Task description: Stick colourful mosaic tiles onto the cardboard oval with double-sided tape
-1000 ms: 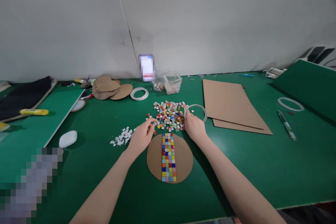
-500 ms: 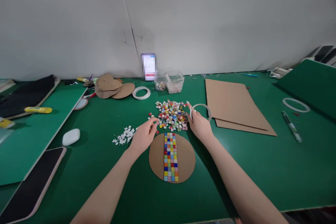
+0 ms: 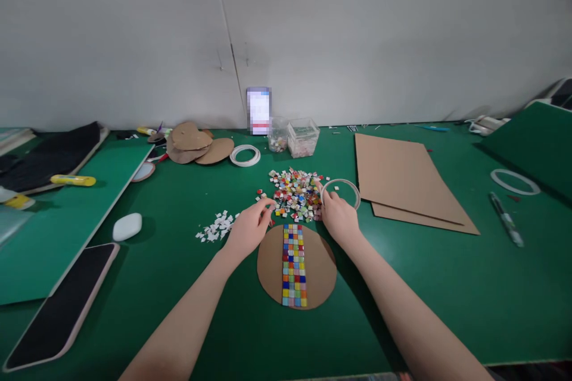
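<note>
The left hand's point(image 3: 249, 228) grip was drawn nearly closed beside loose mosaic tiles point(image 3: 292, 191), contents indeterminable. The right hand's point(image 3: 340, 218) grip was curled on a white ring point(image 3: 358, 192).

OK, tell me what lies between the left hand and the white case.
Loose white scraps lie between the left hand and the white case, closer to the hand, then green tabletop, as the head view shows.

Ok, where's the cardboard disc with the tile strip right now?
Head view, lower centre: the cardboard disc lies on the green table, just nearer the person than the loose tile pile.
</note>
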The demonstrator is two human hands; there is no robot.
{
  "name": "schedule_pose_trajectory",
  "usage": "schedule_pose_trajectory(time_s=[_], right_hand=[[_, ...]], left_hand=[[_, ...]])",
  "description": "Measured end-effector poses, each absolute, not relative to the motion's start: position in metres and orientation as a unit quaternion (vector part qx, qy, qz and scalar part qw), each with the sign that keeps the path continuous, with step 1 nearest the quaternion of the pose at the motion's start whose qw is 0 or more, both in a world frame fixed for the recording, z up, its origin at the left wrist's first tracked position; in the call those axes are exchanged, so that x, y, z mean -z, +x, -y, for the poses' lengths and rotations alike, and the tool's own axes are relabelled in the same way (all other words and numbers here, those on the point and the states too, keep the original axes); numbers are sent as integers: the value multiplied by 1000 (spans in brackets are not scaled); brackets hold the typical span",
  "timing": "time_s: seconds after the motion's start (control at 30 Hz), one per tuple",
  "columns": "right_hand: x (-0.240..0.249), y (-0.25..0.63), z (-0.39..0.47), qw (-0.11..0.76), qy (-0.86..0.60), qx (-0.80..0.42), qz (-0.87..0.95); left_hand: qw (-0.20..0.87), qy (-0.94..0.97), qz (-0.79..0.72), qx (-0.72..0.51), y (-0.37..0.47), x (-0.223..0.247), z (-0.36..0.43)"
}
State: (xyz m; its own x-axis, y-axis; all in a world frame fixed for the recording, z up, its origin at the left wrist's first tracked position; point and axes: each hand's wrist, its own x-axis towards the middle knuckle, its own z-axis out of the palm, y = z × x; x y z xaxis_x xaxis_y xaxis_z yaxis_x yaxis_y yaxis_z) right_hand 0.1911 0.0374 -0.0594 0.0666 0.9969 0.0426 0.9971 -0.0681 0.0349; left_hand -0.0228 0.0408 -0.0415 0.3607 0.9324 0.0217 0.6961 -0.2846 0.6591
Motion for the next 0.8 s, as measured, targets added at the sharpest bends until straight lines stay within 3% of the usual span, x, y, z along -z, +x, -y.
schedule_pose_trajectory(time_s=[0.8], right_hand=[[60, 191, -41, 16, -723, -16, 691]], left_hand=[[282, 779, -525, -196, -24, 43, -41]])
